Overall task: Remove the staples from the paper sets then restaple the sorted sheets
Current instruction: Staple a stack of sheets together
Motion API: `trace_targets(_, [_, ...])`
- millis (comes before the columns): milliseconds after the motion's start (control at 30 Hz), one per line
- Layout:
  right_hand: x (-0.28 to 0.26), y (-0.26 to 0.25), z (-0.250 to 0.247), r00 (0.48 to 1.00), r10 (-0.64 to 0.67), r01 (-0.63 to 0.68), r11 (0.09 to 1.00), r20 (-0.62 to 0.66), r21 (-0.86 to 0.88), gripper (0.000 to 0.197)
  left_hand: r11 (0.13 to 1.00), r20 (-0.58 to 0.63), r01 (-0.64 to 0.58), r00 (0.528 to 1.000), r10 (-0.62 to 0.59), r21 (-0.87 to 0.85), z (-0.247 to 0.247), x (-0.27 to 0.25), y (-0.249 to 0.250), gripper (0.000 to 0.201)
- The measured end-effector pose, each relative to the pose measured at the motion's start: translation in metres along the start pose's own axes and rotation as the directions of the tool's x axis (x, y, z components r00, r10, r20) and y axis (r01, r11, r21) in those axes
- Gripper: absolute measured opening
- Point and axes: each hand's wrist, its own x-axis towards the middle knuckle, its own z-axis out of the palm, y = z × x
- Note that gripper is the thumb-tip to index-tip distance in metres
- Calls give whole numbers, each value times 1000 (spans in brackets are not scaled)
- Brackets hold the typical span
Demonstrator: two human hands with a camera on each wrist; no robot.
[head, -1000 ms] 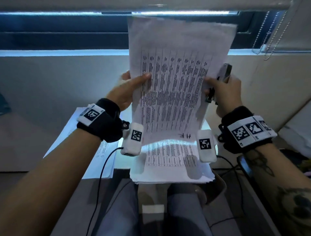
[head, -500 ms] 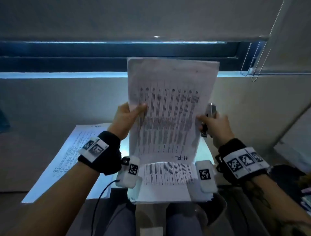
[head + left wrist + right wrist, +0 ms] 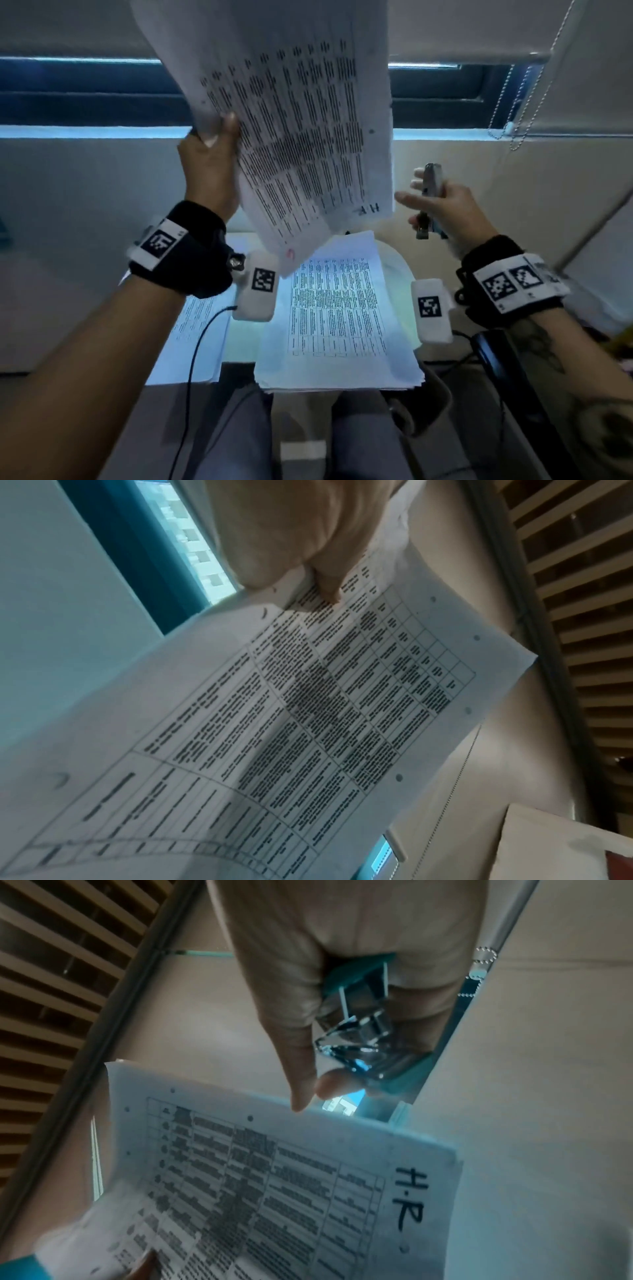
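Overhead, one paper set [image 3: 294, 137] held, one stapler [image 3: 430, 198], two hands.

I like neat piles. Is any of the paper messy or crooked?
Yes. The stack on the table is fanned, its edges uneven at the front. The set held up by the left hand hangs tilted and curls. The right hand holds the stapler.

A dark window [image 3: 85, 92] is seen across the far wall. Above the window, a pale roller blind [image 3: 479, 27] is pulled partly down. To the right of the window, a bead chain [image 3: 524, 102] is hung from the blind. Well below the window, grey trousers [image 3: 359, 442] are seen, and beside them what may be a dark chair arm [image 3: 507, 377].
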Motion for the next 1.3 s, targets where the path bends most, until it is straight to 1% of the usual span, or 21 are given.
trace_targets(100, [-7,20,13,994,36,-35,999,100,-12,18,994,14,109,994,-109,-25,-6,-22,-16,13])
trace_targets(167, [-11,39,17,987,83,-83,997,136,-3,14,974,-1,224,975,-224,-28,-16,-43,-33,10])
trace_targets(200, [-14,49,16,985,122,-125,992,124,12,12,953,-25,302,953,-303,-33,-21,-56,-42,11])
trace_targets(267, [-17,70,11,974,217,-221,973,72,58,11,894,-55,440,894,-445,-80,-28,-81,-57,32])
trace_targets(300, [-19,81,7,963,264,-268,960,50,86,11,871,-57,475,873,-485,-126,-27,-91,-62,35])
trace_targets(467, [-24,111,-5,890,452,-436,881,-55,182,16,789,-141,572,782,-607,-225,-29,-113,-81,48])
trace_targets(533, [-25,114,-6,849,521,-500,846,-87,185,15,773,-199,600,748,-633,-206,-32,-111,-83,40])
trace_targets(600, [-26,112,-5,808,586,-557,796,-71,236,15,745,-247,626,702,-668,-233,-35,-108,-81,28])
trace_targets(667, [-27,106,2,783,621,-585,740,-4,331,14,697,-201,628,676,-709,-347,-40,-103,-82,32])
trace_targets(733, [-25,95,10,799,599,-564,718,51,408,15,664,-155,615,674,-722,-425,-43,-99,-87,41])
trace_targets(800, [-20,85,19,851,525,-485,768,23,418,16,633,-138,622,654,-743,-460,-46,-98,-92,43])
trace_targets(867, [-15,72,22,908,411,-367,873,-79,322,17,608,-121,659,628,-768,-443,-48,-98,-98,43])
trace_targets(933, [-10,54,18,957,255,-236,962,-135,140,16,630,-161,712,613,-773,-312,-57,-99,-99,44])
trace_targets(1000, [-4,28,7,987,76,-88,993,-143,-84,18,689,-251,706,645,-722,-166,-75,-97,-93,50])
trace_targets(1033, [1,12,0,991,-36,3,969,-131,-247,21,725,-290,685,682,-672,-71,-83,-95,-87,52])
trace_targets(1100, [9,-23,-11,967,-253,197,832,-38,-518,21,789,-319,536,836,-447,299,-86,-89,-58,58])
trace_targets(1133, [11,-40,-14,940,-340,289,761,22,-581,15,751,-227,362,932,-282,552,-78,-86,-40,68])
trace_targets(1167, [13,-56,-16,910,-406,366,696,81,-617,8,751,-118,181,983,-137,635,-65,-82,-27,71])
trace_targets(1200, [14,-71,-15,880,-452,432,633,146,-642,9,795,-19,52,998,-52,605,-43,-75,-8,68])
trace_targets(1233, [13,-86,-11,854,-476,481,572,210,-664,16,832,66,-32,998,-6,554,-26,-66,2,71])
trace_targets(1300, [9,-108,0,805,-501,559,465,317,-686,23,775,286,-165,958,-21,610,14,-48,19,80])
